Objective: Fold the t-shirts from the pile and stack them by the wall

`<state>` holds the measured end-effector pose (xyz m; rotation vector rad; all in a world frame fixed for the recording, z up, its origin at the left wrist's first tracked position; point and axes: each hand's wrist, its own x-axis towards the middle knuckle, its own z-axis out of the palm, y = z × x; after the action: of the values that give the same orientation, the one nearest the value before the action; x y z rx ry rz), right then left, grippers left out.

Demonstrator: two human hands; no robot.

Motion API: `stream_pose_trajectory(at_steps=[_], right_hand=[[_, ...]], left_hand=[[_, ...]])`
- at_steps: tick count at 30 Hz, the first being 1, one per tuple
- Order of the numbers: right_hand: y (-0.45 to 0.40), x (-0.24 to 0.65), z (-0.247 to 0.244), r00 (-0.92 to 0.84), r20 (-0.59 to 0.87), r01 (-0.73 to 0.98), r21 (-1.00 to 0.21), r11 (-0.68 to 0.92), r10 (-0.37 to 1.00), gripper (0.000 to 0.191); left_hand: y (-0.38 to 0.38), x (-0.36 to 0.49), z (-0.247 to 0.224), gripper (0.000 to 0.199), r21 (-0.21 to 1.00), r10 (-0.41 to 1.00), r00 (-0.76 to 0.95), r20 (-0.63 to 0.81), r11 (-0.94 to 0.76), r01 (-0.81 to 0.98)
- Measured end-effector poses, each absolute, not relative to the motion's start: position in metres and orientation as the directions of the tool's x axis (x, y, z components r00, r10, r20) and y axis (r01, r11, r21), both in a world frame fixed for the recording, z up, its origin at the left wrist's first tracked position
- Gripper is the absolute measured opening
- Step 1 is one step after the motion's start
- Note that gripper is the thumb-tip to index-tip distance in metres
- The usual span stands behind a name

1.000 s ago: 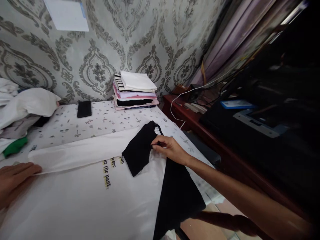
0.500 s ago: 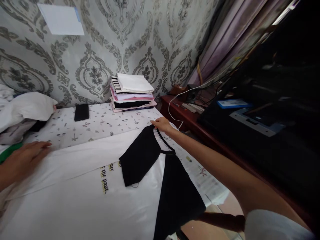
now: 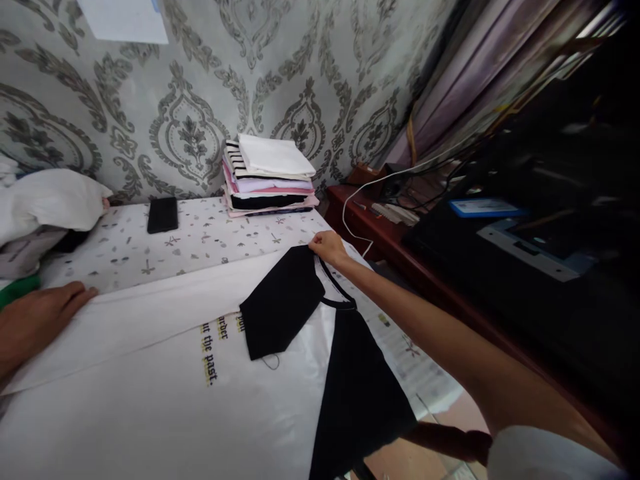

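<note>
A white T-shirt [image 3: 150,400] with black raglan sleeves and gothic lettering lies front up across the patterned cloth. Its far side is folded inward, so one black sleeve [image 3: 283,300] lies over the chest. My right hand [image 3: 327,248] pinches the shirt at the far end of the black-trimmed neckline. At the left edge, my left hand [image 3: 43,327] rests on the shirt's hem end, fingers stretched out and lying along the fabric. The other black sleeve hangs toward the near right edge of the table.
Behind the shirt stand a stack of folded clothes [image 3: 270,183] and a black phone [image 3: 163,215]. Loose clothes [image 3: 50,207] are heaped at the left. To the right is a dark red desk [image 3: 380,230] with a white cable [image 3: 347,213] and a large black screen [image 3: 550,320].
My right hand has stayed on the neckline, and the folded side lies a little flatter. My left hand has settled onto the shirt's hem end. The view has shifted slightly.
</note>
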<state>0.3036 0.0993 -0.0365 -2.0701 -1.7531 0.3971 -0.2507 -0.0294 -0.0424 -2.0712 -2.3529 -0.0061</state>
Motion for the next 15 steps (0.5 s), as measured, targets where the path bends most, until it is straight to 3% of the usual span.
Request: stream_pose_trajectory(at_steps=[2,7,10,15], right_hand=[[0.094,0.3,-0.031,0.153,0.048,0.884,-0.453,-0.114,0.987,0.013],[0.064,0.291,-0.019,0.069,0.145,0.905,-0.426,-0.001,0.987,0.028],[0.038,0.295,-0.019,0.002,0.106,0.91,-0.411,0.042,0.994,0.031],[0.004,0.312,-0.03,0.028,-0.089,0.901,-0.429,-0.064,0.996,0.05]], left_hand=[[-0.032,-0.241,-0.031,0.046,-0.002,0.986,-0.16,-0.048,0.16,0.987],[-0.036,-0.242,-0.012,0.046,0.237,0.99,-0.088,-0.109,0.112,0.965],[-0.04,-0.252,-0.009,0.047,0.272,0.986,-0.027,-0.164,0.071,0.96],[-0.057,-0.248,-0.008,0.037,0.236,0.993,-0.093,0.077,0.072,0.969]])
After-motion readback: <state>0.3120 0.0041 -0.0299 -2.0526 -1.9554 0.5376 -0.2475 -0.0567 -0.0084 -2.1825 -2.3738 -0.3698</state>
